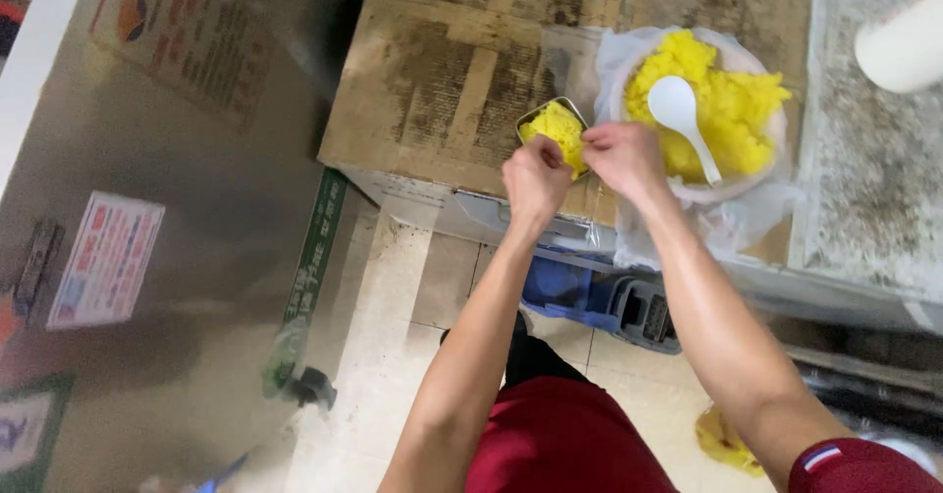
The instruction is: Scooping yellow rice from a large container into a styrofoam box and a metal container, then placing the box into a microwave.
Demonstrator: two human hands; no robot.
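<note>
A small metal tin (543, 118) filled with yellow rice stands on the cardboard-covered counter (442, 71). My left hand (534, 177) is closed at the tin's near edge, thumb pressing on the yellow rice. My right hand (623, 155) pinches at the tin's right rim, fingers on the rice. Just right of it sits a large bowl (751, 174) lined with clear plastic, heaped with yellow rice (737, 110), and a white plastic spoon (682, 120) lies in it.
A white cylinder (904, 46) stands at the top right on a speckled surface (874, 159). A steel cabinet (147, 208) with stickers fills the left. Below the counter are a blue box (565, 287), a grey device (643, 311) and a tiled floor (393, 356).
</note>
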